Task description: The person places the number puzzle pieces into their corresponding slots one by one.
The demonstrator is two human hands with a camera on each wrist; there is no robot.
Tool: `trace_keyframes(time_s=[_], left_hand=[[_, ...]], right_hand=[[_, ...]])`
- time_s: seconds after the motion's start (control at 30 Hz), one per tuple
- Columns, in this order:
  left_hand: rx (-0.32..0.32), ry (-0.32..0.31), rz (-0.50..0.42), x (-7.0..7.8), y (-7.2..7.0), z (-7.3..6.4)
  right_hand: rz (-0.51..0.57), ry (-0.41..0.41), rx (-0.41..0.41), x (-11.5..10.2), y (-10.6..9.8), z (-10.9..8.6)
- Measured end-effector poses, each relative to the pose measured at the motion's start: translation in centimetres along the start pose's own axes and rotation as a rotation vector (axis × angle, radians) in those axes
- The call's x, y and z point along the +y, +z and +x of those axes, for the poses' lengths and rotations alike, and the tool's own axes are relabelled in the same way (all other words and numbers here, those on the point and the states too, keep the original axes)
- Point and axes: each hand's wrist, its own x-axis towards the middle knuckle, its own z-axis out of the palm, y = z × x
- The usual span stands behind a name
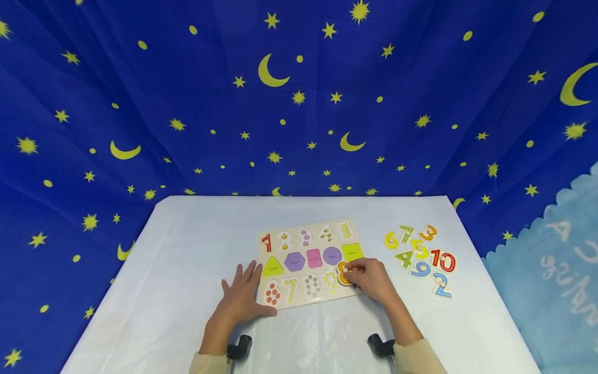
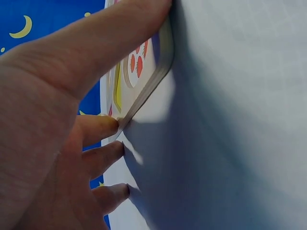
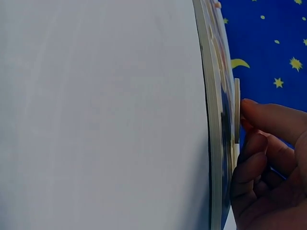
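Observation:
A wooden number puzzle board (image 1: 301, 299) lies on the table, with a red 1 piece (image 1: 267, 243) in its upper-left slot. My left hand (image 1: 239, 301) is spread at the board's left end, thumb at the lower-left corner and a finger at the side edge (image 2: 144, 93). At the lower right, my right hand (image 1: 374, 280) pinches an orange number 8 piece (image 1: 342, 272), partly hidden by the fingers. In the right wrist view the piece (image 3: 237, 110) shows edge-on, just over the board's surface, and fingertips grip its upper side.
Right of the board lie several loose number pieces, among them a yellow 6 (image 1: 391, 240), a red 10 (image 1: 443, 261), a blue 9 (image 1: 420, 268) and a blue 2 (image 1: 441, 285). A white cover (image 1: 196, 244) spreads over the table. A blue star-patterned curtain (image 1: 224, 140) stands behind.

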Motion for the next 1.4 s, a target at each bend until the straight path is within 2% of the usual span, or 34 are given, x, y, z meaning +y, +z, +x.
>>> trace_keyframes(time_s=[0.37, 0.83, 1.4], left_hand=[[-0.014, -0.015, -0.003, 0.1, 0.0, 0.1], [-0.009, -0.008, 0.006, -0.1, 0.0, 0.0], [-0.017, -0.007, 0.024, -0.3, 0.2, 0.2]], right_hand=[[-0.009, -0.02, -0.024, -0.9, 0.8, 0.1], [0.021, -0.103, -0.043, -2.1, 3.2, -0.1], [0.006, -0.182, -0.13, -3.7, 5.3, -0.5]])
